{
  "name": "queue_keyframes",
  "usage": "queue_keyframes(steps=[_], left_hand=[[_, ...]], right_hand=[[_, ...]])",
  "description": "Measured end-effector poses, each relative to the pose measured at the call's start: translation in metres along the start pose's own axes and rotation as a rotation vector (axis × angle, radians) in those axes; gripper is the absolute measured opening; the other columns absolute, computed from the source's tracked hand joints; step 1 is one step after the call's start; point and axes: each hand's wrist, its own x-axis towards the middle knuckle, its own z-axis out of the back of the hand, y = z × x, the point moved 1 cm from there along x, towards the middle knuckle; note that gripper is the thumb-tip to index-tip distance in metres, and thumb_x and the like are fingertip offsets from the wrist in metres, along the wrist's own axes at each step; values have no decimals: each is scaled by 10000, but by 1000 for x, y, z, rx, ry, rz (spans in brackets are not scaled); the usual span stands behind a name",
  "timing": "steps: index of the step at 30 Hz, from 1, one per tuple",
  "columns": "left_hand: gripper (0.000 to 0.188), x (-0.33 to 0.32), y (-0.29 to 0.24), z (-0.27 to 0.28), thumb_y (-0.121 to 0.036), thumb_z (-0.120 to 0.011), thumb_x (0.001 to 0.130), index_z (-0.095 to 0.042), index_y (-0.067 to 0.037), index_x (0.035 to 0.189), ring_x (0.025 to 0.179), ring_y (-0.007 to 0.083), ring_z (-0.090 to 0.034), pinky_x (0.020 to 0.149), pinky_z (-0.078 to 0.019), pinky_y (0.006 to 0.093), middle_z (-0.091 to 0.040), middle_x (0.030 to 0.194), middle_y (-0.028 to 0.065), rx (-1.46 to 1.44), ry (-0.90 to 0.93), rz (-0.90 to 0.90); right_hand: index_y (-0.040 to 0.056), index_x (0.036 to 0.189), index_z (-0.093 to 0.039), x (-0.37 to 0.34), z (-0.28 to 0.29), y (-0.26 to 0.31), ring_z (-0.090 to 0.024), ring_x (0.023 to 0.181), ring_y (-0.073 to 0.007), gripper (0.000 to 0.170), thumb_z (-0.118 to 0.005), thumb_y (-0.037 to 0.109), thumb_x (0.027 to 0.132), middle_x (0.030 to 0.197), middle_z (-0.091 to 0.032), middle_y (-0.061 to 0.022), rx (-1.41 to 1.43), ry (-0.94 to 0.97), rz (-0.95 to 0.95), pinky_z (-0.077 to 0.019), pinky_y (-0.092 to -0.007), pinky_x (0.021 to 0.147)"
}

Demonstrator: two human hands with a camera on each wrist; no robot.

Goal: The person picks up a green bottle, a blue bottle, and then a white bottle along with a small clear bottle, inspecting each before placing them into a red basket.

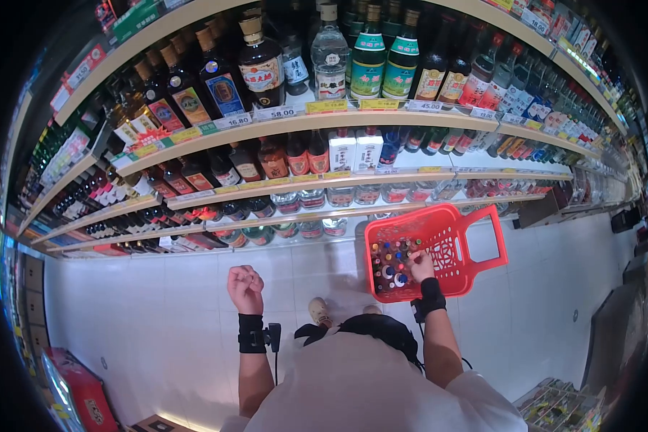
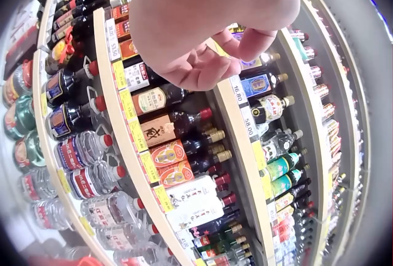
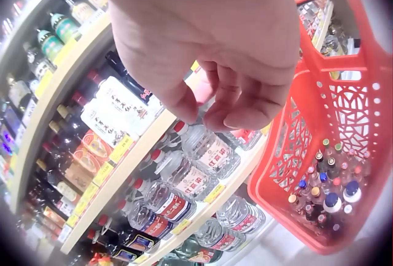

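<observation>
My left hand [image 1: 245, 289] hangs over the floor in front of the shelves, its fingers loosely curled around nothing. In the left wrist view the same hand [image 2: 206, 45] overlaps the rows of bottles. My right hand [image 1: 421, 267] is above the red shopping basket [image 1: 454, 209] in the head view. Seen from the right wrist, the right hand [image 3: 215, 63] has bent, relaxed fingers with nothing visible in them. Several small bottles [image 3: 331, 183] stand grouped inside the basket, with blue, white, yellow and green caps.
Tiered shelves [image 1: 302, 122] of liquor bottles curve across the front, with price labels along their edges. Large clear jugs [image 3: 184, 174] stand on the lower shelves. A red box-like display [image 1: 83, 392] is at the lower left, and a wire rack [image 1: 561, 407] at the lower right.
</observation>
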Motion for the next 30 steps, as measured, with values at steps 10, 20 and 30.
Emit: queue_keyframes(steps=[10,20,30], left_hand=[[154,26,35,-19,-195,-560,886,-472,-73,856,573,131,-442,469,-331,240,-490,709,51,-45,95,151],[333,-2,80,-84,-252,-486,955,-349,-123,681,495,96,-287,452,-234,257,-335,576,-10,-65,46,109],[414,-42,108,-130,-214,-459,923,-250,-151,571,461,93,-159,438,-148,280,-188,510,-41,-143,71,136]], right_hand=[[-24,931,-646,-38,2,16,-647,691,-192,125,-574,8,834,823,-673,-113,63,144,-103,-507,-309,620],[20,893,-626,11,60,46,-522,469,-88,190,-537,177,952,661,-616,-26,190,264,-169,-418,-259,424],[18,974,-614,112,82,105,-619,656,-148,157,-544,45,836,752,-646,-62,32,308,128,-488,-281,582]])
